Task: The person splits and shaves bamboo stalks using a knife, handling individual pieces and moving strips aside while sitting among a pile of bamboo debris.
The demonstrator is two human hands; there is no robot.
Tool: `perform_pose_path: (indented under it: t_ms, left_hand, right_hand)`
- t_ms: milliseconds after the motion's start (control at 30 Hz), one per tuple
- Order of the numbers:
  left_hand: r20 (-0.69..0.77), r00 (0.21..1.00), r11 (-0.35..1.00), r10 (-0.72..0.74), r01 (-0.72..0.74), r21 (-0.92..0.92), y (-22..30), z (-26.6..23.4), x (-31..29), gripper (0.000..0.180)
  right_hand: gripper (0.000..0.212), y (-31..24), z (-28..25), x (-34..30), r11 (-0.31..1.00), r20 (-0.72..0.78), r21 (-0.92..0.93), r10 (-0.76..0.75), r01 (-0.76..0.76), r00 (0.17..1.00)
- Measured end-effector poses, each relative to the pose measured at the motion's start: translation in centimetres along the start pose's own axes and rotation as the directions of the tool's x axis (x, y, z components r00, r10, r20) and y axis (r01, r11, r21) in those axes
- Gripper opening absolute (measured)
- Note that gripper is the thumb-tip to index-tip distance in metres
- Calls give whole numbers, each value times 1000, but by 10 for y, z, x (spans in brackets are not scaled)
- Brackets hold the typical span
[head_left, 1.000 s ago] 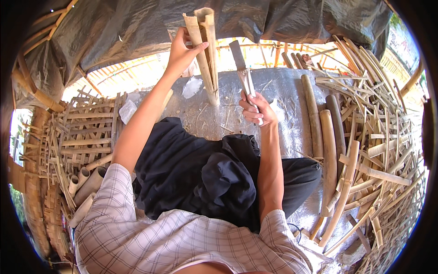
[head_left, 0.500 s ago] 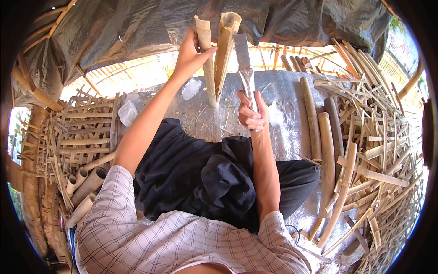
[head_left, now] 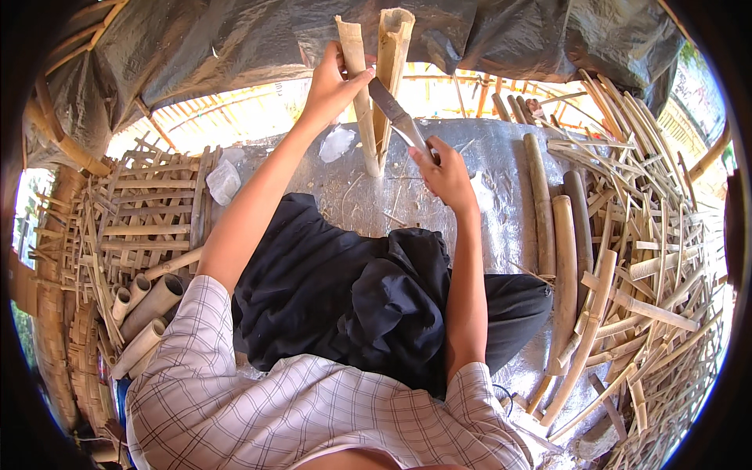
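Note:
A split bamboo length stands upright on the silvery ground sheet, its two parts spread apart at the top and close together at the base. Around the left bamboo piece (head_left: 366, 129) my left hand (head_left: 329, 92) is closed, thumb across its front. The right bamboo piece (head_left: 395, 48), hollow side showing, stands beside it. In my right hand (head_left: 448, 178) is the handle of a broad-bladed knife (head_left: 390, 106). Its blade tilts up and left, the tip overlapping the right piece near the gap; whether it touches the bamboo I cannot tell.
Bamboo poles (head_left: 539, 207) lie to the right, beside a heap of split strips (head_left: 650, 196). At left are a bamboo lattice (head_left: 149, 207) and several cut tubes (head_left: 153, 301). Clear plastic scraps (head_left: 224, 182) lie on the sheet (head_left: 501, 172). Dark tarpaulin (head_left: 235, 55) hangs ahead.
The knife has swung from nearly upright to leaning left, its blade now in front of the bamboo. My right hand has turned and risen slightly. My left hand keeps its hold.

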State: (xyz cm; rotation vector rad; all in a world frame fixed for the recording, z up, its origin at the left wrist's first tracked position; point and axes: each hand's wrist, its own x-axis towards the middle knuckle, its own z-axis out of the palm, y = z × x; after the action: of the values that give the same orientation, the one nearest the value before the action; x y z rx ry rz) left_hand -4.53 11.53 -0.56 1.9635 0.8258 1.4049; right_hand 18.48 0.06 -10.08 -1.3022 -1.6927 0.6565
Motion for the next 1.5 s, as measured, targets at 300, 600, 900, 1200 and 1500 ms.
perform_pose_path:
  t_ms: [300,600,900,1200,1500]
  left_hand:
    - [57,997,997,61,-64,43,15,0,-20,48]
    - [123,990,997,71,-74,21,25,-2,-41,60]
    - [291,954,983,68,-14,-183,26,3,-38,101]
    - [151,987,989,60,-38,-140,30,19,-18,50]
    - [107,992,957,74,-40,-288,-4,12,-2,21]
  right_hand:
    - [37,3,52,-4,923,-124,-378,20,-66,992]
    - [17,52,125,-26,873,-74,-484,19,-53,997]
    - [15,42,120,-25,871,21,-484,104,-81,994]
    - [23,17,102,-28,856,65,-516,-1,34,998]
    - [34,26,130,-35,890,139,-456,58,12,989]
